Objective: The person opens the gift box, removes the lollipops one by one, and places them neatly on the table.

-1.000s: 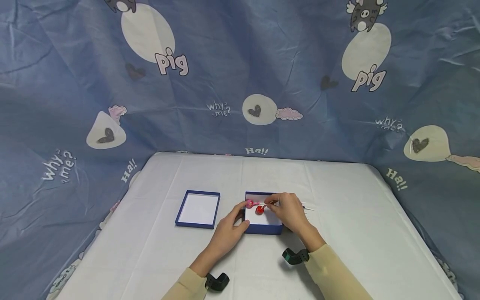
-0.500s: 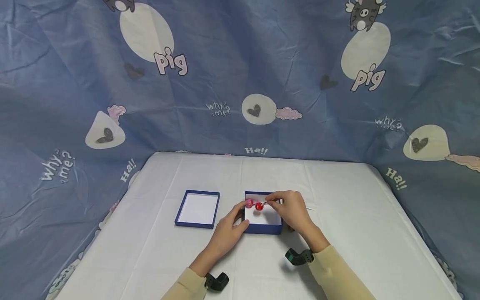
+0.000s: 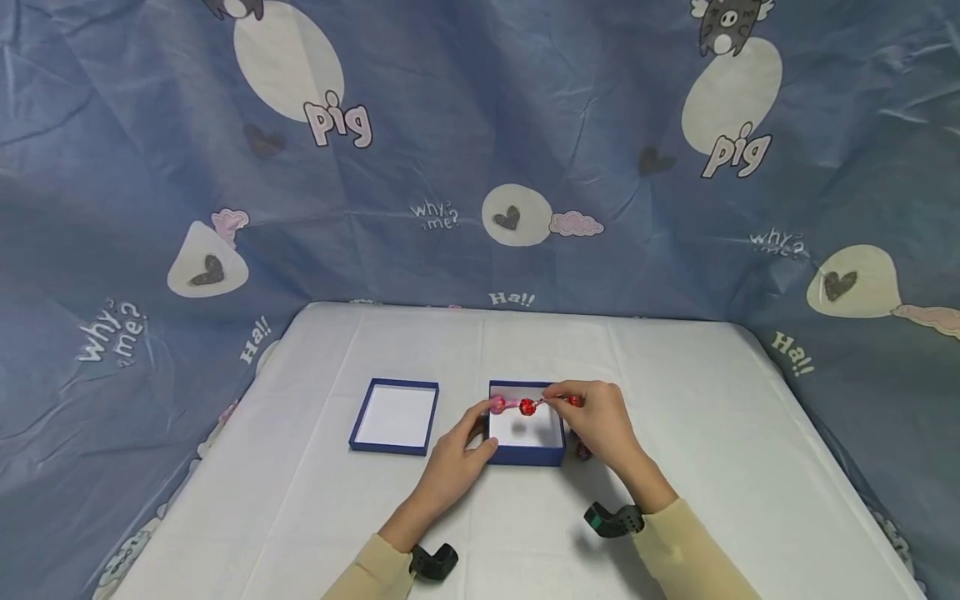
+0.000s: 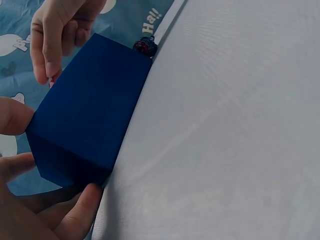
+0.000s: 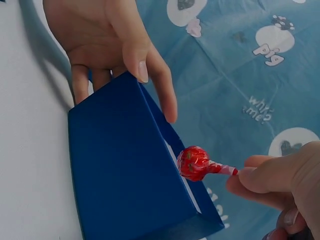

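Observation:
My right hand (image 3: 600, 421) pinches the stick end of a red-wrapped lollipop (image 3: 527, 407). The lollipop's round head hangs over the open blue box (image 3: 527, 456) and casts a shadow on its white inside. At the box's left side my left hand (image 3: 453, 458) grips the wall. In the right wrist view the red lollipop (image 5: 194, 163) appears by the box's rim, its twisted wrapper at my fingertips. A pink lollipop (image 3: 498, 405) lies at the box's left wall, near my left index finger. Another red wrapped ball (image 3: 576, 401) shows partly behind my right fingers.
Left of the box lies a shallow blue-edged lid (image 3: 394, 417), white inside up. A dark red wrapped ball (image 3: 583, 452) sits just outside the box's right wall, partly hidden by my right hand. White cloth (image 3: 315, 492) covers the table, with a blue patterned curtain (image 3: 420, 275) behind.
My right hand has raised the red lollipop off the box's floor and shifted slightly to the right. The left hand stays on the box. More of the dark ball at right now shows.

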A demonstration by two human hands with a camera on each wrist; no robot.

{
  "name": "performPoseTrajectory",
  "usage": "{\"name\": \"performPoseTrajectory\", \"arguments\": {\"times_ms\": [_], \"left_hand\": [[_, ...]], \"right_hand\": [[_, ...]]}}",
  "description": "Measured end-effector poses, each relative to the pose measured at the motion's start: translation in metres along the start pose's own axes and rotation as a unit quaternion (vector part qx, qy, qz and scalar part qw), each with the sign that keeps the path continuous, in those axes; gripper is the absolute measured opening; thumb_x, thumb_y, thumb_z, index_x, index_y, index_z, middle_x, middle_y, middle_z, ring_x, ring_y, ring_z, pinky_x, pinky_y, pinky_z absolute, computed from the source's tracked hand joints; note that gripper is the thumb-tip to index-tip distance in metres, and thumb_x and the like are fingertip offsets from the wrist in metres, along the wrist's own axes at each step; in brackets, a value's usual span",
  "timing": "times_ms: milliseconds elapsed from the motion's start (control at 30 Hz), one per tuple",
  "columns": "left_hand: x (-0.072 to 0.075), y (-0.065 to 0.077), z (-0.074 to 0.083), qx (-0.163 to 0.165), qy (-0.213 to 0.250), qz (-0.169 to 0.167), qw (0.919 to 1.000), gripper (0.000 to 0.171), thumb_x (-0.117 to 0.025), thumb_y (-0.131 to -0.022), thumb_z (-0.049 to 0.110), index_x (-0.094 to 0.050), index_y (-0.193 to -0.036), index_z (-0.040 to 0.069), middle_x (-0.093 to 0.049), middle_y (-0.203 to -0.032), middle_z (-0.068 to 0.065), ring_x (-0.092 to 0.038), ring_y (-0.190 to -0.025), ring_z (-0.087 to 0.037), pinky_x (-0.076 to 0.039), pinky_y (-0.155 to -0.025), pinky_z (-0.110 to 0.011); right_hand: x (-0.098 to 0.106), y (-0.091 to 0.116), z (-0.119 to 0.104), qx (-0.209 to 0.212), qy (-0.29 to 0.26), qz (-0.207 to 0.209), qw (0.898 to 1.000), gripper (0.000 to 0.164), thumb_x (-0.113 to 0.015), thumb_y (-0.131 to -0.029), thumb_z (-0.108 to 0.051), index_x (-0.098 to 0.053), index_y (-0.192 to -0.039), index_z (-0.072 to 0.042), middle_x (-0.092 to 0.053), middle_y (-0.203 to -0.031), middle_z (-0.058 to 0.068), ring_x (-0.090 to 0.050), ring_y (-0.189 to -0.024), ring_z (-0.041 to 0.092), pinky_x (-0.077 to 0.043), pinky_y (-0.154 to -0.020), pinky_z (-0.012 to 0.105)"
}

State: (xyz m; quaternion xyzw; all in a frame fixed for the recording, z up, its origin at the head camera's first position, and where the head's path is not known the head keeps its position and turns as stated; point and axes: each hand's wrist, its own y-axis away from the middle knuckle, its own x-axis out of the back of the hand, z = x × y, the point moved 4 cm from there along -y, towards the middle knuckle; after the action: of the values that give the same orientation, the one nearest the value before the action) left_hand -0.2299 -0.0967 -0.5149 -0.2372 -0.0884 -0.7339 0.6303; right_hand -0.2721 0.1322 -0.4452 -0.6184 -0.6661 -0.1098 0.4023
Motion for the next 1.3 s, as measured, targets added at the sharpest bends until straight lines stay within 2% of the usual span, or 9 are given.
{"name": "performPoseTrajectory", "arguments": {"times_ms": [133,233,367,433,600,833,967,1167,1300], "left_hand": [[0.001,0.0,0.001,0.001,0.013,0.007,0.9999,0.057,-0.065,-0.098,0.019,-0.045,-0.151,0.025,-0.05,-0.151,-0.004,-0.054,-0.131,-0.025,-0.044,-0.108,-0.047],[0.0,0.001,0.002,0.004,0.026,0.007,0.9996,0.057,-0.066,-0.098,0.02,-0.045,-0.151,0.023,-0.049,-0.151,-0.006,-0.053,-0.132,-0.026,-0.043,-0.109,-0.046],[-0.001,0.001,0.002,0.011,0.038,0.006,0.9992,0.058,-0.067,-0.097,0.024,-0.046,-0.151,0.021,-0.047,-0.152,-0.006,-0.052,-0.134,-0.026,-0.041,-0.112,-0.042],[-0.001,0.001,0.002,0.015,0.046,0.007,0.9988,0.059,-0.068,-0.096,0.023,-0.046,-0.151,0.021,-0.047,-0.152,-0.005,-0.051,-0.134,-0.026,-0.04,-0.112,-0.04],[0.0,0.0,0.002,0.012,0.068,0.016,0.9975,0.059,-0.07,-0.095,0.019,-0.048,-0.149,0.019,-0.048,-0.151,-0.006,-0.053,-0.131,-0.027,-0.041,-0.111,-0.037],[0.011,0.006,0.038,0.013,0.115,0.022,0.9931,0.055,-0.067,-0.094,0.003,-0.051,-0.146,0.011,-0.048,-0.149,-0.019,-0.052,-0.129,-0.042,-0.041,-0.111,-0.049],[0.011,0.006,0.037,0.006,0.127,0.023,0.9917,0.054,-0.067,-0.093,0.0,-0.053,-0.145,0.008,-0.048,-0.149,-0.018,-0.051,-0.129,-0.043,-0.04,-0.111,-0.051],[0.011,0.006,0.035,0.002,0.123,0.023,0.9921,0.054,-0.067,-0.093,0.001,-0.053,-0.145,0.008,-0.048,-0.149,-0.019,-0.053,-0.128,-0.043,-0.039,-0.111,-0.052],[0.011,0.007,0.036,0.007,0.12,0.014,0.9927,0.054,-0.067,-0.094,0.003,-0.052,-0.146,0.01,-0.047,-0.15,-0.018,-0.052,-0.129,-0.041,-0.04,-0.111,-0.05]], "right_hand": [[0.007,0.004,0.003,-0.015,-0.021,0.003,1.0,0.009,-0.08,-0.088,-0.015,-0.082,-0.094,-0.021,-0.074,-0.078,-0.002,-0.047,-0.046,0.008,-0.035,-0.039,0.024],[0.014,0.007,0.005,-0.009,-0.035,0.019,0.999,0.01,-0.081,-0.087,-0.014,-0.081,-0.094,-0.021,-0.074,-0.076,-0.003,-0.052,-0.048,0.006,-0.035,-0.038,0.023],[0.025,0.01,0.007,-0.002,-0.026,0.047,0.999,0.012,-0.082,-0.085,-0.015,-0.081,-0.094,-0.024,-0.07,-0.07,-0.011,-0.043,-0.046,0.006,-0.03,-0.038,0.025],[0.03,0.011,0.01,-0.004,-0.022,0.056,0.998,0.013,-0.082,-0.085,-0.017,-0.081,-0.094,-0.026,-0.066,-0.066,-0.011,-0.035,-0.045,0.008,-0.027,-0.037,0.026],[0.038,0.015,0.016,-0.025,-0.032,0.065,0.997,0.013,-0.082,-0.086,-0.019,-0.081,-0.094,-0.029,-0.064,-0.064,-0.005,-0.034,-0.046,0.009,-0.026,-0.037,0.026],[0.047,0.021,0.027,-0.043,-0.034,0.077,0.996,0.011,-0.082,-0.086,-0.021,-0.081,-0.094,-0.029,-0.066,-0.07,-0.009,-0.034,-0.047,0.012,-0.026,-0.037,0.027],[0.05,0.025,0.035,-0.049,-0.033,0.079,0.995,0.009,-0.081,-0.087,-0.024,-0.081,-0.095,-0.027,-0.066,-0.073,-0.014,-0.034,-0.047,0.012,-0.026,-0.036,0.027],[0.053,0.031,0.046,-0.065,-0.032,0.082,0.994,0.008,-0.081,-0.087,-0.026,-0.081,-0.095,-0.026,-0.062,-0.066,-0.007,-0.035,-0.048,0.013,-0.027,-0.036,0.027],[0.055,0.035,0.054,-0.072,-0.028,0.081,0.994,0.009,-0.08,-0.088,-0.027,-0.081,-0.096,-0.023,-0.063,-0.069,-0.008,-0.035,-0.048,0.013,-0.027,-0.037,0.027]]}}
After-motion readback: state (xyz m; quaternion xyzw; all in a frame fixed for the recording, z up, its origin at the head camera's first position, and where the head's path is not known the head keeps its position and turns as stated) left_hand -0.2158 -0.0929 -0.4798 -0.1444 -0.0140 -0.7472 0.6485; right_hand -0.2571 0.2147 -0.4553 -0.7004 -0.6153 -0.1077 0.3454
